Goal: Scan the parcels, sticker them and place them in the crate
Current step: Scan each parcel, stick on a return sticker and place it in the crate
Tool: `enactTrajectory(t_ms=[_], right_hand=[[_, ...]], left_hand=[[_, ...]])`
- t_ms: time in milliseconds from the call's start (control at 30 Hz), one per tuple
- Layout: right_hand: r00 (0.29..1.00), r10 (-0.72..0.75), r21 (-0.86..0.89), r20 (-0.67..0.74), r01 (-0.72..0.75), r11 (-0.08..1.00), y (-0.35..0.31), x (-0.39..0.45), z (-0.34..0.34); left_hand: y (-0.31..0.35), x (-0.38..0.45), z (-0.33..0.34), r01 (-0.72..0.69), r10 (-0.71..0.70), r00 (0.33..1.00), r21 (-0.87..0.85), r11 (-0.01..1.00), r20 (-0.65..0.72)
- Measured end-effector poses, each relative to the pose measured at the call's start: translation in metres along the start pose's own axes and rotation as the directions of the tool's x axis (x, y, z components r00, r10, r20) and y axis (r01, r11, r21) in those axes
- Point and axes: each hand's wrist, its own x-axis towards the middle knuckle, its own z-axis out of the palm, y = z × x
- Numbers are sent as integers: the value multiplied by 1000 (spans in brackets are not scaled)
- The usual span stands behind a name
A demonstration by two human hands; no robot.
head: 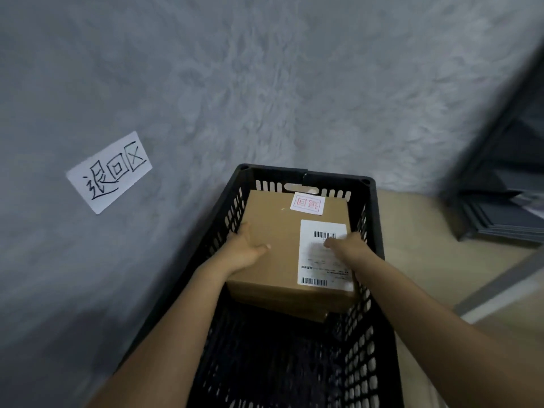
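Observation:
A brown cardboard parcel (276,231) sits in the far end of a black slotted plastic crate (374,348). On top it carries a white shipping label (322,260) with barcodes and a small white sticker (307,204) stamped in red. My left hand (245,248) grips the parcel's left edge, thumb lying on the top face. My right hand (348,245) holds the right edge, thumb over the label. Beneath the parcel the corner of another brown box (312,315) shows.
The crate stands on a pale floor against a grey textured wall (265,83). A white paper sign (109,172) with handwritten characters is stuck to the wall at left. Dark shelving with stacked flat grey sheets (500,219) stands at the right.

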Motion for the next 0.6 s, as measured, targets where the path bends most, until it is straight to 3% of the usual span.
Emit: enactTrajectory(t_ms=[200, 600], right_hand=[[996, 85, 35, 14, -86, 996, 16, 8, 21], [1000, -21, -27, 19, 21, 999, 19, 15, 37]], left_hand=[[-23, 32, 14, -39, 38, 999, 52, 998, 17], [-51, 63, 26, -70, 74, 994, 64, 996, -75]])
